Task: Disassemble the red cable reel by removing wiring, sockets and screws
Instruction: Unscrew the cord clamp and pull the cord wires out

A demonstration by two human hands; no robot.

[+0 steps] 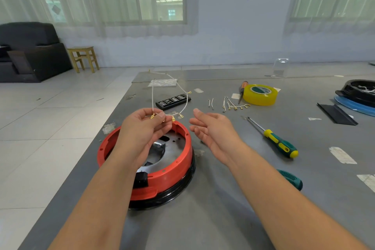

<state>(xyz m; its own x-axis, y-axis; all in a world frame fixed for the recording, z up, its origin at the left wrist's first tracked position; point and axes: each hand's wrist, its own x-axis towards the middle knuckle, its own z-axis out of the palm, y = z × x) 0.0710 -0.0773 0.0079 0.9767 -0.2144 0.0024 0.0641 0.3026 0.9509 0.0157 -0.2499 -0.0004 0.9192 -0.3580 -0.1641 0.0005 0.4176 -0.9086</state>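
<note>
Pinched between thumb and fingertips, a bundle of white wires [183, 97] with brass terminals rises from the left hand [142, 128], which hovers above the red cable reel [172, 170]; the reel lies flat on the grey table [223, 219], its open side up, a black switch [141, 181] at its six o'clock; the right hand [213, 128], at three o'clock from the left one, is spread, fingers loose, holding nothing; beyond the hands, at twelve o'clock, lies a black bit case [172, 100]; at two o'clock short loose wires [229, 103] lie beside a yellow tape roll [260, 94]; a green and yellow screwdriver [278, 141] rests at three o'clock, well apart from the reel.
</note>
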